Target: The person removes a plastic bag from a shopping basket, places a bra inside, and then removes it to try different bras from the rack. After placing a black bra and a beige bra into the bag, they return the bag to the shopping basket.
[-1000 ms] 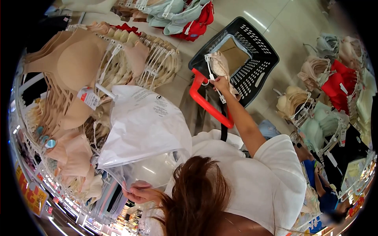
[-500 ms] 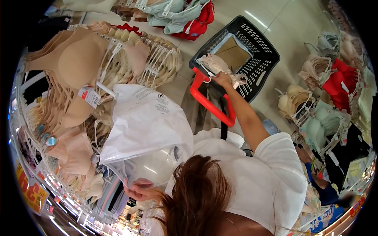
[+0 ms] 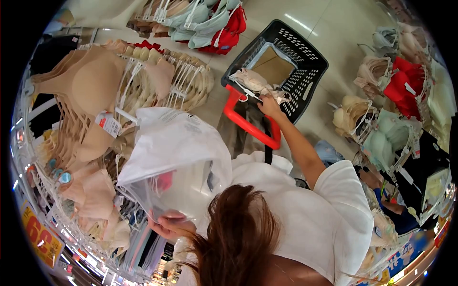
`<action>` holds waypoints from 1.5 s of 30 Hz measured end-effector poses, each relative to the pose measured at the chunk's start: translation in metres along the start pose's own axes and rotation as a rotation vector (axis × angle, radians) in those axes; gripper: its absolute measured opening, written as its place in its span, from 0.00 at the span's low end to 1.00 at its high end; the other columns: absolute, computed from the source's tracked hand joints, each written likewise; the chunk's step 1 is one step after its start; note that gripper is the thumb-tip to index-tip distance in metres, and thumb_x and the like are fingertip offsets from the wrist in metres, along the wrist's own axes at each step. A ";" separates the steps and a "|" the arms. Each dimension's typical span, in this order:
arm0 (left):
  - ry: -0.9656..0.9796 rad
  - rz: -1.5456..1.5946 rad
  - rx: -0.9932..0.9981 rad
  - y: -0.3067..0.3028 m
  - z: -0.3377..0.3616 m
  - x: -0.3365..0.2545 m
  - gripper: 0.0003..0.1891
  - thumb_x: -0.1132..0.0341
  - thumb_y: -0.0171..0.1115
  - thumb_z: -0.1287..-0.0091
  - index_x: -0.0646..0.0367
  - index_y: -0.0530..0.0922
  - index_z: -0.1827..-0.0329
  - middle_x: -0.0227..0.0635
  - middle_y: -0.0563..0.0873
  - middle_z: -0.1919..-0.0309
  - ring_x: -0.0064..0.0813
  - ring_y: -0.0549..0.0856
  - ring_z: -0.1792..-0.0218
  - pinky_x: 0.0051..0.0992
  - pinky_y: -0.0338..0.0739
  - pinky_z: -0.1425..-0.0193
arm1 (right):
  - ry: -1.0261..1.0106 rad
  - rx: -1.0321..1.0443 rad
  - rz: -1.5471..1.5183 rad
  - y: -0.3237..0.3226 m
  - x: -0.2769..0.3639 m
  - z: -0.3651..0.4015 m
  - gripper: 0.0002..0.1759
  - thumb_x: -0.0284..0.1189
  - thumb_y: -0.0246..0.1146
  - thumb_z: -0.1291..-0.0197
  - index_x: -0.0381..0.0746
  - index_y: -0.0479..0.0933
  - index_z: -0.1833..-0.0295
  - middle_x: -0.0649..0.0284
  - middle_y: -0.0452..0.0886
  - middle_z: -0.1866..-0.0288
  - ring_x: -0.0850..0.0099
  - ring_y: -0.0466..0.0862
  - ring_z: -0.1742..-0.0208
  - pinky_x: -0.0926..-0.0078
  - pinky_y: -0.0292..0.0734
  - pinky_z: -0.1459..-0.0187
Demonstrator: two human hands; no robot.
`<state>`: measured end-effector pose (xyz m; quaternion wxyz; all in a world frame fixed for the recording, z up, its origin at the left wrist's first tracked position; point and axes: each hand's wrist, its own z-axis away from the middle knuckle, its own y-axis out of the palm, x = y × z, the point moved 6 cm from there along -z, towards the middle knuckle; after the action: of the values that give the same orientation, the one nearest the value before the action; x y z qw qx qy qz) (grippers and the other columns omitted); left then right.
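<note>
My left hand (image 3: 171, 225) pinches the edge of a large plastic bag (image 3: 174, 148). The bag is white on one side and see-through near my fingers; something pink shows faintly through it. My right hand (image 3: 271, 106) is closed on the white hanger of a pale beige bra (image 3: 255, 82). That bra lies over the near end of a black shopping basket (image 3: 312, 71), just beyond the basket's red handle (image 3: 250, 127). Deeper in the basket rests a brown, flat item (image 3: 273, 66) with a pale blue border.
Racks of beige bras (image 3: 98, 76) on hangers stand close on the left, one with a price tag (image 3: 109, 125). Red and mint bras (image 3: 229, 28) hang at the top. More bras (image 3: 393, 143) line the right side. Tiled floor (image 3: 329, 38) lies between the racks.
The basket and racks have shifted slightly in view. My right hand sits a little lower beside the bra, and more of the hanger shows. A pink patch now appears through the bag.
</note>
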<state>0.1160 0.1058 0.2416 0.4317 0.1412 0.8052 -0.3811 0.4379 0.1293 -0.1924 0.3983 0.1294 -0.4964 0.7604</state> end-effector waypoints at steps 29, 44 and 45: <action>0.208 0.870 1.215 0.181 0.027 -0.119 0.19 0.71 0.44 0.30 0.63 0.61 0.37 0.36 0.80 0.81 0.20 0.77 0.83 0.16 0.72 0.79 | -0.299 -0.781 -0.442 -0.297 0.194 0.194 0.17 0.23 0.61 0.46 0.32 0.74 0.49 0.55 0.82 0.60 0.69 0.81 0.64 0.75 0.75 0.59; -0.404 0.471 0.885 0.243 0.006 0.036 0.19 0.73 0.45 0.34 0.57 0.68 0.39 0.32 0.78 0.77 0.17 0.72 0.84 0.16 0.64 0.83 | -0.332 -0.854 -0.865 -0.294 0.126 0.160 0.14 0.29 0.50 0.33 0.33 0.76 0.51 0.61 0.80 0.51 0.74 0.80 0.55 0.76 0.75 0.53; -0.408 0.461 0.882 0.238 0.001 0.048 0.19 0.73 0.45 0.34 0.57 0.68 0.39 0.32 0.78 0.77 0.17 0.72 0.84 0.16 0.64 0.83 | -0.325 -0.847 -0.869 -0.282 0.104 0.144 0.14 0.29 0.50 0.33 0.33 0.76 0.51 0.61 0.80 0.51 0.74 0.80 0.55 0.76 0.75 0.53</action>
<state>0.2210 0.2592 0.0860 0.5515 0.4054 0.4164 -0.5984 0.5487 0.1090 0.1210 0.6073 0.2643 -0.7107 0.2372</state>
